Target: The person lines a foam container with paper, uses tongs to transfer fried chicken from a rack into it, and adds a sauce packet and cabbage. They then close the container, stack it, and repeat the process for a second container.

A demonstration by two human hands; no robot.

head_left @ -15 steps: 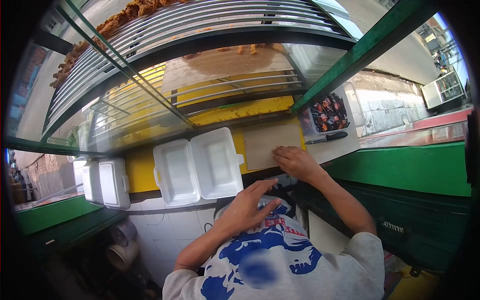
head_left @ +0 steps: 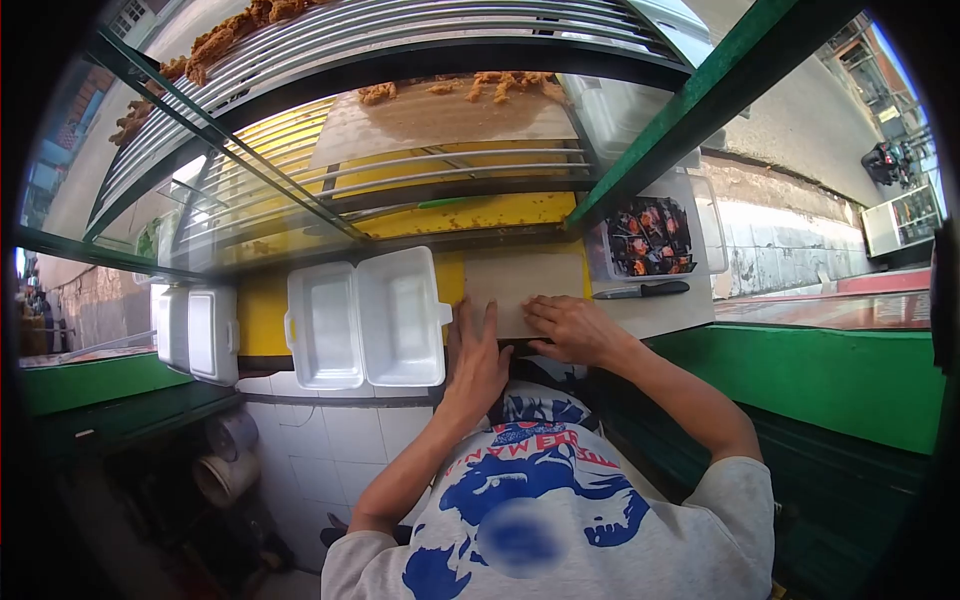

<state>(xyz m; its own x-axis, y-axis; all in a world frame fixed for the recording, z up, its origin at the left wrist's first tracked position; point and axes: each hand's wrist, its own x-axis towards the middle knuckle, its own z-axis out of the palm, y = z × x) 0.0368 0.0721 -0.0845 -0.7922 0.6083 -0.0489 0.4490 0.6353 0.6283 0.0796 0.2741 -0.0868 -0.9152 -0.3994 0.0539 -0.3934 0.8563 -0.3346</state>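
Note:
A sheet of brown paper (head_left: 522, 274) lies flat on the yellow counter in front of me. My left hand (head_left: 478, 352) rests at the sheet's left near corner, its fingers stretched out and apart. On the sheet's right half, my right hand (head_left: 572, 330) lies palm down with its fingers extended. Neither hand grips anything. Left of the paper, close to my left hand, stands an opened white foam food box (head_left: 402, 315), both halves bare inside. A black-handled knife (head_left: 642, 291) lies to the right, beyond my right hand.
A clear plastic tub (head_left: 648, 238) of dark and red sachets stands at the right. Closed foam boxes (head_left: 212, 335) are at the left. Ahead rises a glass-sided, green-framed rack with metal bars (head_left: 440, 60), fried pieces (head_left: 225, 45) on top and crumbs on its lower paper-lined shelf.
My left hand has moved forward from above my shirt onto the paper's near left corner. My right hand stays on the paper. The view has shifted slightly.

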